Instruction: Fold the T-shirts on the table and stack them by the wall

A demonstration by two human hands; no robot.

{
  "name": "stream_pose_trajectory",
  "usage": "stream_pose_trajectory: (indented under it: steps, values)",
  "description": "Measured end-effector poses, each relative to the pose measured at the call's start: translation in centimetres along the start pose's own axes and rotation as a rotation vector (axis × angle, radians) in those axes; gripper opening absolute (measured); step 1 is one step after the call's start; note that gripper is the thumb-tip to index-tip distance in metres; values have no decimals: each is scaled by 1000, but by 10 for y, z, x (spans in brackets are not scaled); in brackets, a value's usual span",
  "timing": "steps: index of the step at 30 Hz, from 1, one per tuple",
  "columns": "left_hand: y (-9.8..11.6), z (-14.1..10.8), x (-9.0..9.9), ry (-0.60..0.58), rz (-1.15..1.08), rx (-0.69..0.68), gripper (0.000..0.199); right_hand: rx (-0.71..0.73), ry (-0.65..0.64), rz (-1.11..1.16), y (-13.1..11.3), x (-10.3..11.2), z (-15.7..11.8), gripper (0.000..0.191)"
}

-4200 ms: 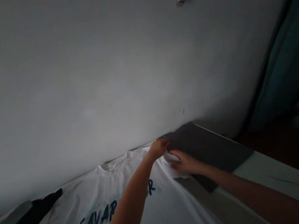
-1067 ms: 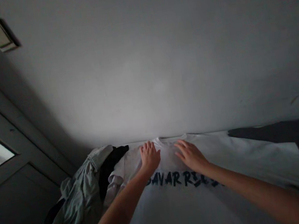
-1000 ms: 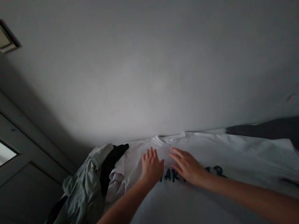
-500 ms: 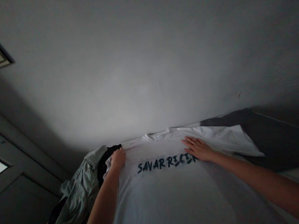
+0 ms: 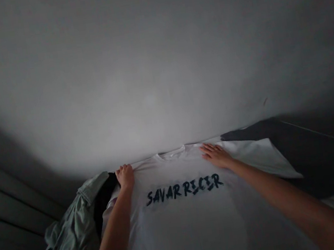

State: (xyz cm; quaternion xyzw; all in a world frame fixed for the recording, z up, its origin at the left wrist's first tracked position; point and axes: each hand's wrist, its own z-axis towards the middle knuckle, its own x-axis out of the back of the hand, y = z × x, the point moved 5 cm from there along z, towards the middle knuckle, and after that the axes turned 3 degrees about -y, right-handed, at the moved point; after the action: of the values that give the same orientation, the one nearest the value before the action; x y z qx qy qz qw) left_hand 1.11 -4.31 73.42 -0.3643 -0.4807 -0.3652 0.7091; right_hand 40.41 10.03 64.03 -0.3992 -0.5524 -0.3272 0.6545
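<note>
A white T-shirt (image 5: 186, 217) with dark lettering across its chest lies spread out, its collar toward the wall. At the shirt's left shoulder area, my left hand (image 5: 125, 176) is closed on the fabric, fingers bent. My right hand (image 5: 216, 155) lies flat on the other shoulder, above the end of the lettering, with its fingers spread. One sleeve extends to the right past my right forearm. The sleeve on the left is partly hidden behind my left arm.
Crumpled pale green clothing (image 5: 79, 232) and black cloth (image 5: 102, 196) lie on the left. Dark grey fabric (image 5: 321, 161) spreads on the right. A grey wall (image 5: 153, 69) rises behind, with a panelled door (image 5: 12, 242) at the lower left.
My right hand has moved up the shirt, off the last letters, toward the shoulder. My left hand stays at the other shoulder. The view has shifted, and the wall switch has nearly left it.
</note>
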Motion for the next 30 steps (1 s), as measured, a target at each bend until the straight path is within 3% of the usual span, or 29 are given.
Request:
stream_pose_trajectory:
  steps: [4,6,8,9,11,15,17,19,24,26,30]
  values:
    - [50,-39,-8,132,-48,-62,44,-93,98,-38,-28,4,-9,57]
    - [75,-71,-21,200,-134,-214,48,13,175,4,-59,0,-26,57]
    - [83,-105,-38,230,-202,-378,52,206,187,76,-88,-10,-49,58]
    - [77,-121,-46,228,-215,-432,53,276,171,99,-94,-15,-61,58]
    - [48,-145,-60,209,-205,-474,55,286,129,107,-86,-22,-81,60]
    - [-32,-180,-64,185,-172,-413,60,40,147,54,-23,-15,-104,62]
    - [-53,-198,-59,171,-153,-370,61,-56,193,15,-4,-7,-116,63]
    - [-59,-221,-55,132,-126,-328,62,-58,214,7,-7,-4,-134,63]
    - [-58,-296,-50,90,-114,-335,61,178,139,83,-49,-17,-212,62]
    - [-68,-332,-45,119,-116,-346,62,178,160,74,-42,-21,-252,62]
    - [-97,-405,-32,143,-147,-359,66,104,235,43,2,-28,-329,64]
